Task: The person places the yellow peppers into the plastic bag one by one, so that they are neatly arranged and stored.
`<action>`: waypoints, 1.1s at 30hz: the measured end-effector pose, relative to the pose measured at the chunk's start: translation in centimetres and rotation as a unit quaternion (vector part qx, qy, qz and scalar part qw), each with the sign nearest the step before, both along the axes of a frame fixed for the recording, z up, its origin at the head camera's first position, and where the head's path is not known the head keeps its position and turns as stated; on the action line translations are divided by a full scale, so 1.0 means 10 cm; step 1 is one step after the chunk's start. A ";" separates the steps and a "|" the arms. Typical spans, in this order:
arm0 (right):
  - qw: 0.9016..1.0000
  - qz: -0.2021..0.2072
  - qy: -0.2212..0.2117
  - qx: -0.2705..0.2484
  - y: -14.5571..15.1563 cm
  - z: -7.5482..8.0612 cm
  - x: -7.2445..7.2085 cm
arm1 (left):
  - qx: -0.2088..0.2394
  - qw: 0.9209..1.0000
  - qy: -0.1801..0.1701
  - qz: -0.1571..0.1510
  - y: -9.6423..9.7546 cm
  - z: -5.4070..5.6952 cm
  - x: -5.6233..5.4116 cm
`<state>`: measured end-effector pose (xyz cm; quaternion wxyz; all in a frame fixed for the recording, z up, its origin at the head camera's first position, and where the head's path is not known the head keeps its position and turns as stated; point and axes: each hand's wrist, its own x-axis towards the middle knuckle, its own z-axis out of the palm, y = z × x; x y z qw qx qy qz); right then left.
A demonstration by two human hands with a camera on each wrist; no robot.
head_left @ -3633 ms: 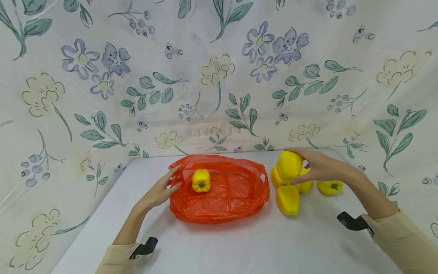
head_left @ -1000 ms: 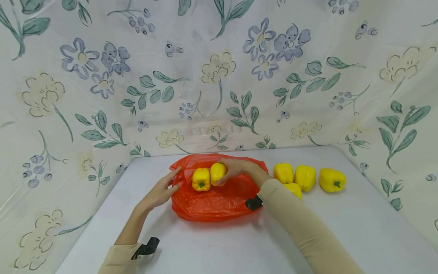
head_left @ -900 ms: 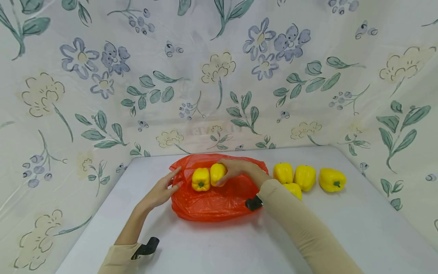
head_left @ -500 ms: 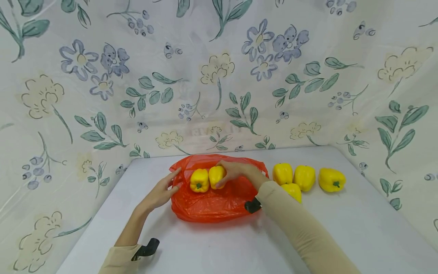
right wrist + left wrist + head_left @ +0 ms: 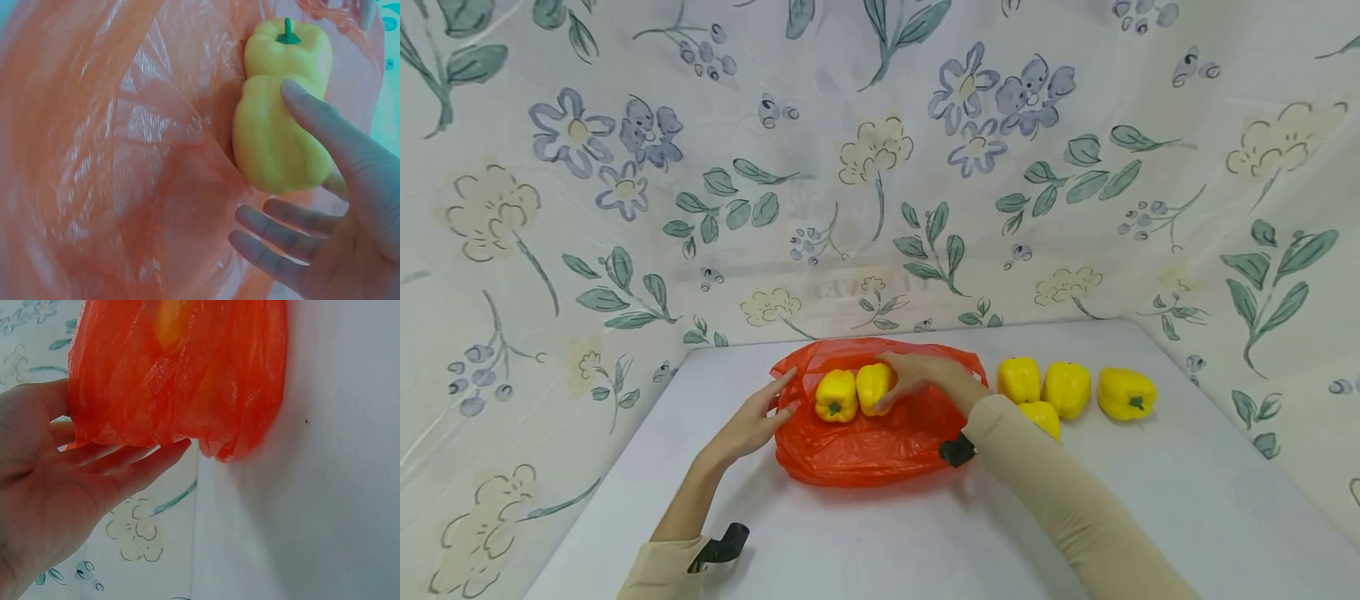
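Note:
A red plastic bag [image 5: 850,467] lies spread with its mouth facing up on the white table. My left hand [image 5: 752,421] is at its left rim; the fingers are fairly straight and spread, touching the film, and the bag hides part of them. Inside the bag are two yellow bell peppers side by side. The left bell pepper [image 5: 837,397] shows its green stem. My right hand [image 5: 913,375] holds the right bell pepper [image 5: 275,137] with thumb and index finger; its other fingers are spread apart from it in the right wrist view.
To the right of the bag lie several more yellow bell peppers [image 5: 1067,389], one partly behind the right sleeve [image 5: 1060,500]. A floral cloth [image 5: 880,167] hangs behind the white table [image 5: 1180,467]. Each wrist carries a black camera mount.
My right hand has brought a bell pepper from the group at right into the bag, beside the first. Both peppers have since shifted slightly left. My left hand stays at the rim.

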<state>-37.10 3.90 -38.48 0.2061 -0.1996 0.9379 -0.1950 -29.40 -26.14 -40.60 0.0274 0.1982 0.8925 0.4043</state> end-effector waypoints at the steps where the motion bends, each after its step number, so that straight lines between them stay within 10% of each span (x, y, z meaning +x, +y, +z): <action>1: 1.000 0.000 -0.001 -0.005 0.01 0.02 0.02 | 0.001 1.000 -0.002 0.000 0.00 0.00 0.00; 17: 0.993 0.091 0.048 -0.052 0.52 0.42 0.31 | -0.012 1.000 -0.003 0.011 0.01 0.01 -0.01; 33: 0.985 0.060 0.126 -0.097 1.39 0.59 0.93 | -0.010 1.000 -0.002 0.016 -0.02 0.03 0.00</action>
